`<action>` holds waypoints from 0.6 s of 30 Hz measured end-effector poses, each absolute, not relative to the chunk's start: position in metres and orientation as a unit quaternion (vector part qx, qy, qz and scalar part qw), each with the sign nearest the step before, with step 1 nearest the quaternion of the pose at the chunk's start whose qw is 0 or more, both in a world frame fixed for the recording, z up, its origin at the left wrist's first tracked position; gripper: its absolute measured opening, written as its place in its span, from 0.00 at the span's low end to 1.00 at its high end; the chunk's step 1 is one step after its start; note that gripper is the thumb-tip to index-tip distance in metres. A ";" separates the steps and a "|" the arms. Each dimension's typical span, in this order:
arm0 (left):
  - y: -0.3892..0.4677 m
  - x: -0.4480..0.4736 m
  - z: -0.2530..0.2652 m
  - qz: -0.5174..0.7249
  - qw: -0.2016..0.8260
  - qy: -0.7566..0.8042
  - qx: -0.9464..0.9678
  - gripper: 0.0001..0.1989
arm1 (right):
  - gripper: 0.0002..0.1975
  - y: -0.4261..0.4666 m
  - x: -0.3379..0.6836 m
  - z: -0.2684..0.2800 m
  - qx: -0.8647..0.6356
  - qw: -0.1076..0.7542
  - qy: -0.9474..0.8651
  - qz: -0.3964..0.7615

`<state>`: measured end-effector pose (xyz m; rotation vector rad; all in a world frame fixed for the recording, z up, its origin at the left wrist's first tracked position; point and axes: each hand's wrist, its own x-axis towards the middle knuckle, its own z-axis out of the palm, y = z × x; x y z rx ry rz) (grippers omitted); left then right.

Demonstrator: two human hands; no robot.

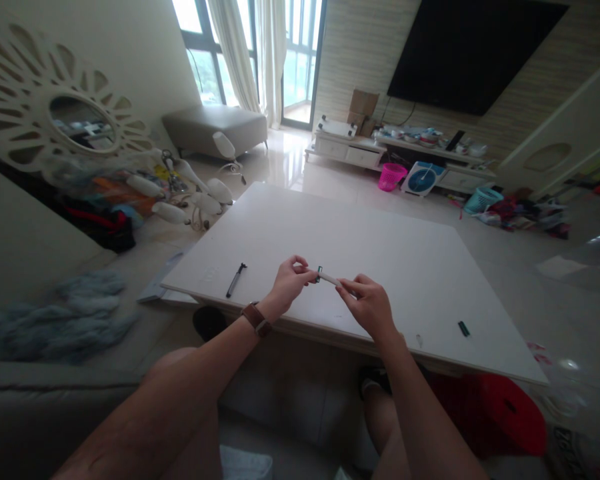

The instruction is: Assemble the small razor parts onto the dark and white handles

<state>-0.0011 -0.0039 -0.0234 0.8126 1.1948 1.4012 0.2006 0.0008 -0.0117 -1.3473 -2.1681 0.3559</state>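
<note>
A razor with a pale handle [329,278] and a small dark green head [319,273] is held between my two hands above the white table. My left hand [291,283] has its fingers pinched at the head end. The fingers of my right hand [367,301] are closed round the other end of the handle. Left of my left hand lies another razor [237,280], dark with a light stripe along its handle. Out to the right a small dark green piece [463,328] rests near the front edge; its exact kind is too small to tell.
The white table [360,227] spans the middle. Clear plastic bits [419,340] lie at its front edge. A red roll [510,410] stands at the lower right. Lamp parts [200,200] and bags crowd the floor at the left. A pink basket [393,177] sits beyond the table.
</note>
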 end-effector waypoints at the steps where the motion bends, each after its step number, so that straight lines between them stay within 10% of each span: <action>1: -0.004 -0.001 -0.023 0.586 0.537 0.502 0.342 0.18 | 0.11 0.001 0.201 -0.012 -0.503 0.279 -0.808 0.131; 18: -0.003 0.000 -0.025 0.574 0.548 0.504 0.342 0.18 | 0.12 0.001 0.200 -0.012 -0.521 0.286 -0.797 0.106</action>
